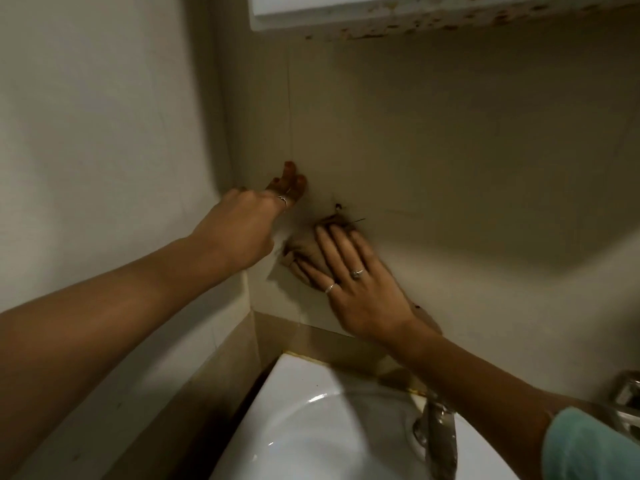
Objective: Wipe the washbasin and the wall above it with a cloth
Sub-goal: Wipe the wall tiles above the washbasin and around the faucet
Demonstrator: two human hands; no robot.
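My right hand (356, 282) lies flat on a beige cloth (304, 258) and presses it against the tiled wall (450, 150) above the washbasin. The cloth shows past my fingertips and below my wrist. My left hand (249, 226) reaches to the wall near the corner, fingertips touching the tile, holding nothing. The white washbasin (311, 420) sits below, at the bottom of the view, with a metal tap (438, 434) at its back edge.
A side wall (104, 133) closes the left and meets the back wall in a corner. A white cabinet or shelf (381, 12) with a speckled underside hangs above. Another metal fitting (627, 393) sits at the right edge.
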